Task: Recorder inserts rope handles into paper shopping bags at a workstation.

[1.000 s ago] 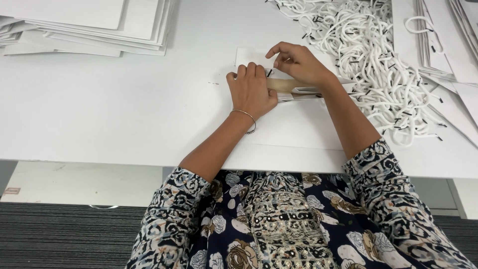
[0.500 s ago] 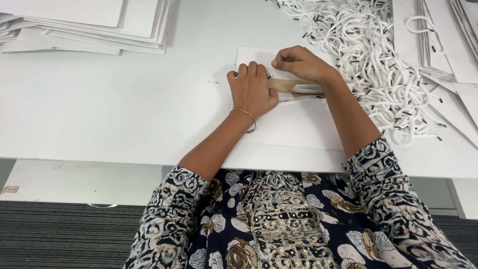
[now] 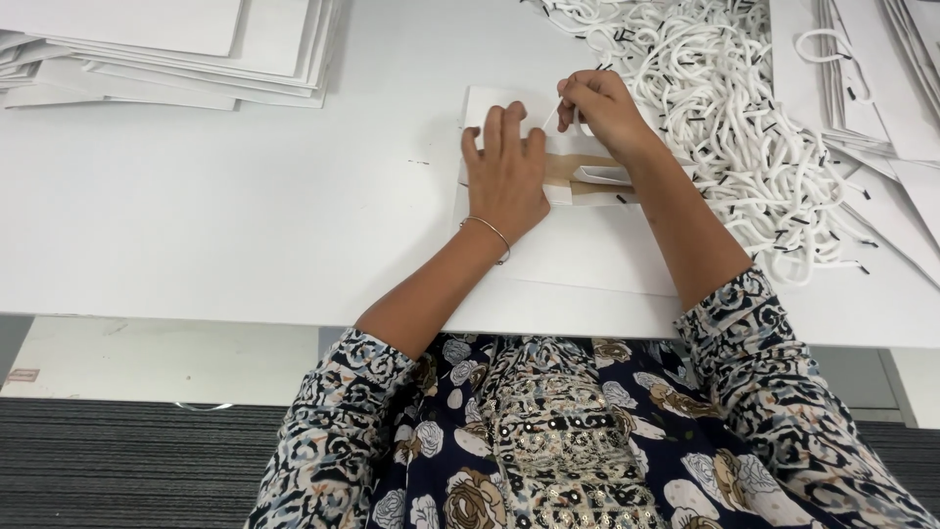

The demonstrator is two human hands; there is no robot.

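Two hands working a white cord at the top edge of a flat paper bag on a white table.

The left hand (image 3: 506, 174) lies open, palm down, fingers spread, pressing the flat white paper bag (image 3: 578, 250) against the table (image 3: 215, 225), just beside the brown reinforcing strip (image 3: 587, 168) near the bag's top. The right hand (image 3: 599, 110) is closed in a pinch on a thin white cord (image 3: 551, 116) at the bag's upper edge. A loose pile of white cords with black tips (image 3: 734, 108) lies just right of the bag; stacks of flat bags (image 3: 186, 49) lie well apart at upper left. Risk: the cord may slip from the pinch, or its trailing part may snag the neighbouring pile, since the two lie so close; a lifted palm could let the bag shift.
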